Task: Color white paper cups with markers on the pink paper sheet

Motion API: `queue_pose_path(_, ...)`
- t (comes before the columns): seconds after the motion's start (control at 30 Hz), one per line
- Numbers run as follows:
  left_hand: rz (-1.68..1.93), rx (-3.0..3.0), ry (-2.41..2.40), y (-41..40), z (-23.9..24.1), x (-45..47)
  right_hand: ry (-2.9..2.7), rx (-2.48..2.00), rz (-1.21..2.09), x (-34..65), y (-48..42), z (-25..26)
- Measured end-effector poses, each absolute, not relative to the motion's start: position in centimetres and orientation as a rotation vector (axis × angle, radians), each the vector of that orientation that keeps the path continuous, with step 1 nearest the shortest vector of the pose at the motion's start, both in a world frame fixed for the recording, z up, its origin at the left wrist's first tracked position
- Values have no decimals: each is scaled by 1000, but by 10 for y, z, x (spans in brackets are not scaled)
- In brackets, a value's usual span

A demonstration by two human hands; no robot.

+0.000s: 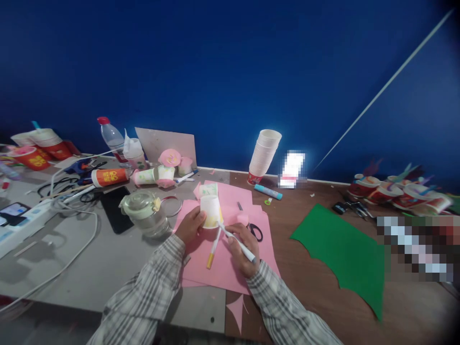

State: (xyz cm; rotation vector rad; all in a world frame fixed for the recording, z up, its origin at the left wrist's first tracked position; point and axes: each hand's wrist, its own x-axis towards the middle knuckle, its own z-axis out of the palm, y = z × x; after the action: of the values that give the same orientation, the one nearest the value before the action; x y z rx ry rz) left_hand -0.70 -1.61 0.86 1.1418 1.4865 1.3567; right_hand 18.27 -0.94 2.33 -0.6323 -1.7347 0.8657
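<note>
My left hand (192,225) grips a white paper cup (210,208) by its side; yellow marks show near its lower edge. A white marker pen (244,247) is held in my right hand (244,244), its tip against or very close to the cup. Below the cup, a marker with a yellow end (212,251) lies on the pink paper sheets (201,275). Black-handled scissors (256,232) rest beside my right hand, partly covered by a pink scrap. Behind the held cup is another cup with a green print (208,189).
A lidded glass jar (147,215) stands left of the paper, near a black phone (117,208) and cables. A tall stack of paper cups (264,155) is at the back, with a blue glue stick (268,192) in front. Green paper (341,254) lies to the right.
</note>
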Motion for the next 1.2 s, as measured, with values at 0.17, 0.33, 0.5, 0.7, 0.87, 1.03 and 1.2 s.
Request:
queue_pose_path(0.17,1371,1150,1491,-17,9,-7,-1757,-594,869,182,-9,23)
queue_pose_path(0.33,1363,1131,1497,-16,10,-7,-1744,-612,875,181,-10,23)
queue_pose_path(0.5,1375,1143,1499,-16,13,-6,-1767,-615,874,182,-10,22)
queue_pose_path(0.7,1395,1154,1512,-15,12,-5,-1769,-627,866,181,-10,21)
queue_pose_path(0.87,1390,1173,1519,-16,11,-6,-1773,-605,860,181,-9,21)
queue_pose_path(1.03,1383,1170,1511,-15,7,-9,-1723,-618,830,182,-8,23)
queue_pose_path(1.2,1421,1149,1489,-16,9,-5,-1758,-585,839,184,-10,23)
